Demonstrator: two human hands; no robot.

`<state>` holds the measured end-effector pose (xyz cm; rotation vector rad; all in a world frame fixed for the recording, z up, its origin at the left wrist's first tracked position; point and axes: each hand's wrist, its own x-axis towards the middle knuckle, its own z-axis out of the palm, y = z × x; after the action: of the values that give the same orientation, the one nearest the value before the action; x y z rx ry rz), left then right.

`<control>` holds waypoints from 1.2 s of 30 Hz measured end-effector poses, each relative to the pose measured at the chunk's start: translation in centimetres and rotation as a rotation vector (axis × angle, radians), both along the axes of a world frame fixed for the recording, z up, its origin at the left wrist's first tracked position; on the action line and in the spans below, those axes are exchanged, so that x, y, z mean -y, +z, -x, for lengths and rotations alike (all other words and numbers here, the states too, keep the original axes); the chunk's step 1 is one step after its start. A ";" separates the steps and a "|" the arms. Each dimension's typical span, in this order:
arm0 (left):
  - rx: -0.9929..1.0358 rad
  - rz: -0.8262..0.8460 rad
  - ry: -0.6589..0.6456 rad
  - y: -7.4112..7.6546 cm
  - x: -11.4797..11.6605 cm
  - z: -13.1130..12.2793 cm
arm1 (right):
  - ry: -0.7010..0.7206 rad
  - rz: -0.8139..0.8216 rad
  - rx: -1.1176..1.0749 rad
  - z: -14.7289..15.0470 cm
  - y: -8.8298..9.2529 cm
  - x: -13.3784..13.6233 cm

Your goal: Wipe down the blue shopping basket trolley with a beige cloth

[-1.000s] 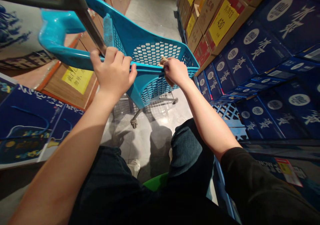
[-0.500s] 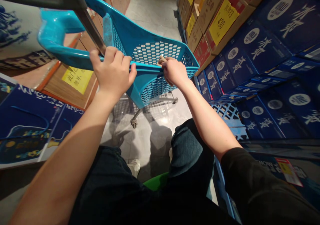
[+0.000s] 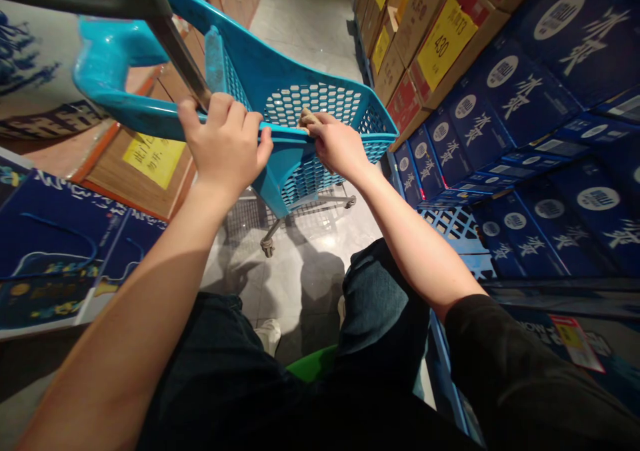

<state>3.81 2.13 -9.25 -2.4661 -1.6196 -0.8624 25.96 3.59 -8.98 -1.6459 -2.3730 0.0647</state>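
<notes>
Clutching cloth [image 3: 307, 118], the right grip [image 3: 341, 145] has neared the left grip [image 3: 227, 143] clasping the cart [image 3: 280, 67].

The left hand [image 3: 225, 141] grips a blue cart [image 3: 278, 167]; the right hand [image 3: 341, 145] holds beige cloth [image 3: 309, 117] on its rim [image 3: 286, 133].

Blue shopping cart [image 3: 270, 71], tan cloth [image 3: 309, 118] at one rim

The cart stands on wheeled grey legs, its plastic basket pierced with honeycomb holes, a looped handle [image 3: 145, 109] at one end; from here the cloth looks crumpled, mostly hidden, its tip poking above the rim.
</notes>
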 end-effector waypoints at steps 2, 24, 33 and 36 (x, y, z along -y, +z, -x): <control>-0.002 -0.005 -0.005 0.0 0.0 0.0 | 0.047 -0.037 -0.009 0.8 -0.1 0.5; 0.095 -0.047 -0.093 -1.1 -0.7 0.5 | 0.096 -0.052 -0.023 0.7 0.1 0.4; 0.005 0.034 0.003 0.2 0.1 -0.1 | 0.061 -0.073 0.026 1.5 -0.3 0.7; 0.019 0.006 -0.011 0.0 0.0 0.0 | 0.121 -0.074 0.017 2.1 0.1 1.3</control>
<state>3.83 2.09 -9.24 -2.4803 -1.6191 -0.8866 23.90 2.34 -8.90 -1.4749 -2.4554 -0.0148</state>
